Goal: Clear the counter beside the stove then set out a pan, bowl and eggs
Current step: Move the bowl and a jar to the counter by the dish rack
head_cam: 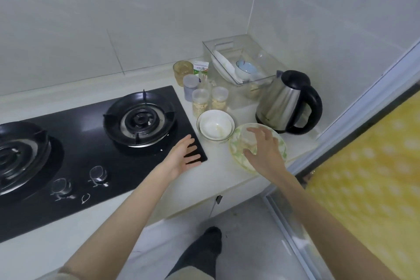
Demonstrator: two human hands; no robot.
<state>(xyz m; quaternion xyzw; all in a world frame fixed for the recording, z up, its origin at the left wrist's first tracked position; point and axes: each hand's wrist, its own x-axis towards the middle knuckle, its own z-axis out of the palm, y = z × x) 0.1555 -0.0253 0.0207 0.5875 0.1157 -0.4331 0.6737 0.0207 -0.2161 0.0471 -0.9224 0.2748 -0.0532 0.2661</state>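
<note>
Nearest to me: a dark sock (204,250) on the floor, with both bare forearms reaching up over the counter (218,175).

Left hand (184,157): fingers straight and loosely spread, palm turned right, holding nothing. It hovers over the front right corner of the stove (91,154).

Right hand (263,150): fingers spread and a bit curved above a small clear cup (246,137) that sits on a green-patterned plate (235,151). I can't confirm contact with the cup (it's blurred here). The plate is on the counter right of the stove, near the front edge.

Just left of the plate and close to the stove's right edge is a stack of white bowls (201,120), nested and upright.

Stove: black glass, two knobs (97,173) along the front, right burner (139,118) bare, left burner (18,154) cut by the frame edge.

Behind the plate is a steel kettle (281,100) with a black lid and handle. Behind the bowls is a cluster of jars (200,102), some of them part-filled with something pale.

Back corner, against the wall: a clear bin (227,44) holding a tilted white plate and a blue bowl.

Far right is a yellow dotted cloth (363,177).
</note>
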